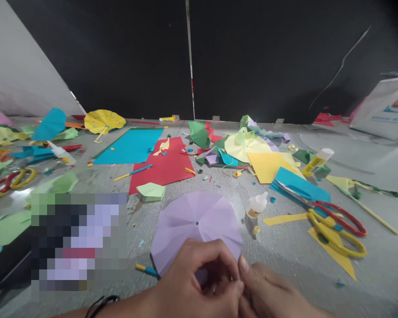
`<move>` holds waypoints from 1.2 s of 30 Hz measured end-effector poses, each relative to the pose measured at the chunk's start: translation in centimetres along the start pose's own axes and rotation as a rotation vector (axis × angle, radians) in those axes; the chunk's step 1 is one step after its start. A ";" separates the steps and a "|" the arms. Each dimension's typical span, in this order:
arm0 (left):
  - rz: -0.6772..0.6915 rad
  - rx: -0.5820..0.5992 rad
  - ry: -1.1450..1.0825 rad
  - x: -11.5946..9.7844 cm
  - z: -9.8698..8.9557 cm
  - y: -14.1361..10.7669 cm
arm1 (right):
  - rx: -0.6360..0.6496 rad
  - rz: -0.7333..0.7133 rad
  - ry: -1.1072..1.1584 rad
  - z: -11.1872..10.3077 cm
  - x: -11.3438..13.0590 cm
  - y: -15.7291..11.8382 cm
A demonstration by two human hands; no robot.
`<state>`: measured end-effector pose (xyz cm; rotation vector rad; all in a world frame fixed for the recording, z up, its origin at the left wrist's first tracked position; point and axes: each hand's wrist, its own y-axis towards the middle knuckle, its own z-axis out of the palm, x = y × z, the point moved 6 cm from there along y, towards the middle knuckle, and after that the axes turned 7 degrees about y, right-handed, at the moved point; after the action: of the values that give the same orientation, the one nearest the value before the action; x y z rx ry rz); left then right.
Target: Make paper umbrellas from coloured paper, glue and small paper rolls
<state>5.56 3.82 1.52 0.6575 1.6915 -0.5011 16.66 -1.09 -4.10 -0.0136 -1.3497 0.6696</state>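
Note:
At the bottom centre my left hand (205, 274) and my right hand (268, 287) meet, fingertips pinched together. Whatever lies between them is hidden or too small to make out. Just beyond, a round folded lilac paper disc (199, 207) with a small hole at its middle lies on the table, partly covered by my left hand. A thin blue and yellow paper stick (147, 269) pokes out beside the disc's lower left edge. Right of the disc stands a small white glue bottle (257, 205), with a little yellow cap (255, 230) in front of it.
Scissors with red and yellow handles (334, 225) lie at right on blue paper (300, 183), near a glue stick (318, 162). Red paper (162, 163), a blue sheet (131, 145) and a yellow paper umbrella (104, 121) lie further back. A pixelated area covers the left.

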 end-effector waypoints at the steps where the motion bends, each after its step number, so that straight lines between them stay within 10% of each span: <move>1: 0.015 -0.003 0.000 0.0 0.0 -0.1 | 0.003 0.010 0.009 0.0 -0.1 0.1; 20: 0.085 -0.166 0.071 -0.7 -1.6 -0.2 | -0.021 0.048 0.215 0.1 -1.8 0.4; 36: 0.052 0.005 0.023 -0.3 -0.7 0.0 | -0.034 0.039 0.113 -0.1 -1.9 0.2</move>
<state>5.11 4.20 1.94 0.7116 1.6911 -0.4632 16.56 -1.75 -5.92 -0.1041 -1.2544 0.6684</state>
